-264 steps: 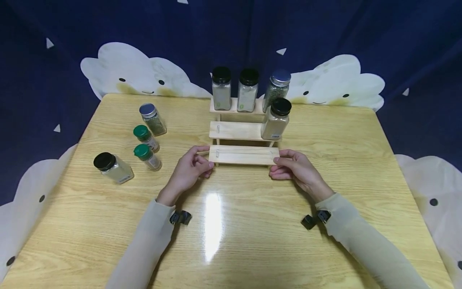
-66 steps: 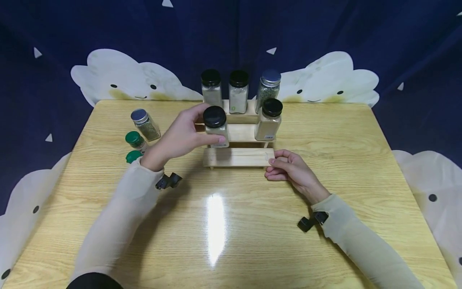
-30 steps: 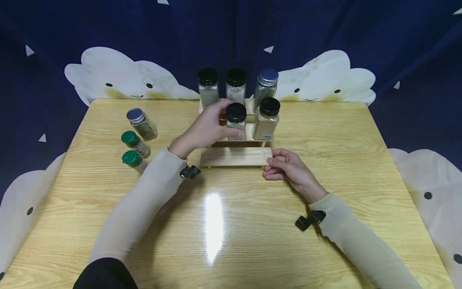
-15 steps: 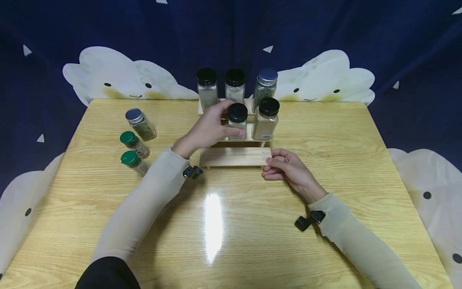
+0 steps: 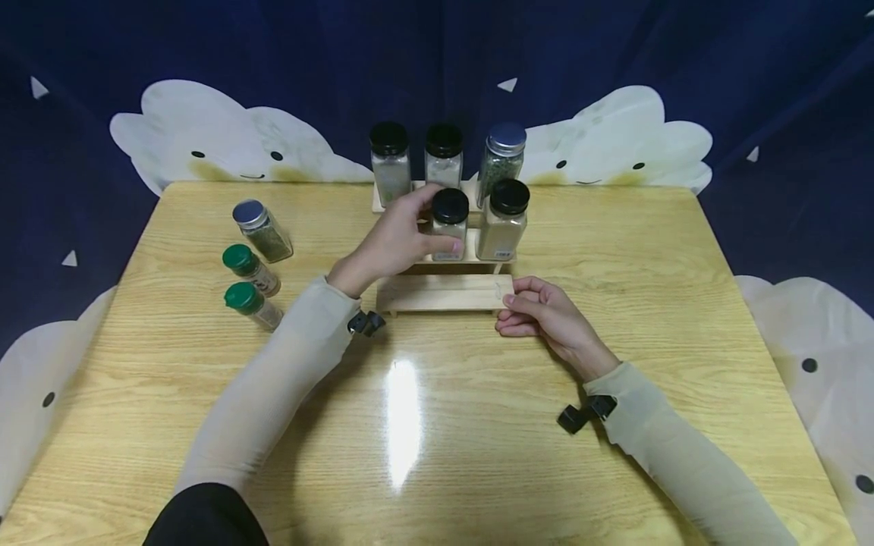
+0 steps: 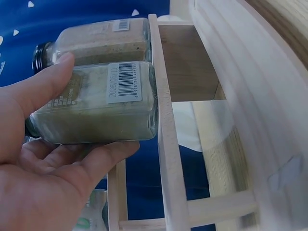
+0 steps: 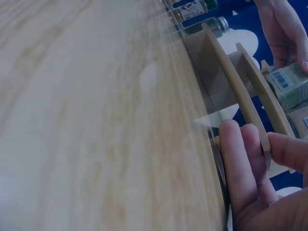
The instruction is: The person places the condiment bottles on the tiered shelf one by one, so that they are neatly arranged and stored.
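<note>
A three-tier wooden rack (image 5: 444, 294) stands near the back of the table. My left hand (image 5: 394, 241) grips a black-lidded glass spice jar (image 5: 449, 224), thumb in front and fingers behind. The left wrist view shows this jar (image 6: 108, 113) upright, its base at the middle shelf, with pale powder inside. Just to its right stands another black-lidded spice jar (image 5: 502, 231). With thumb and fingers, my right hand (image 5: 553, 318) pinches the right end of the lowest shelf. On the top tier are two black-lidded jars (image 5: 391, 176) and a silver-lidded herb jar (image 5: 503, 168).
At the left of the table stand a silver-lidded herb jar (image 5: 265, 233) and two green-capped shakers (image 5: 254, 273). A dark blue curtain (image 5: 293, 53) with cloud shapes hangs behind the table's back edge. Light reflects off the wood in front of the rack.
My left hand has left the rack's lowest shelf and carried the black-lidded spice jar from the table's left to the middle tier. Over the last half second both hands stay nearly still.
</note>
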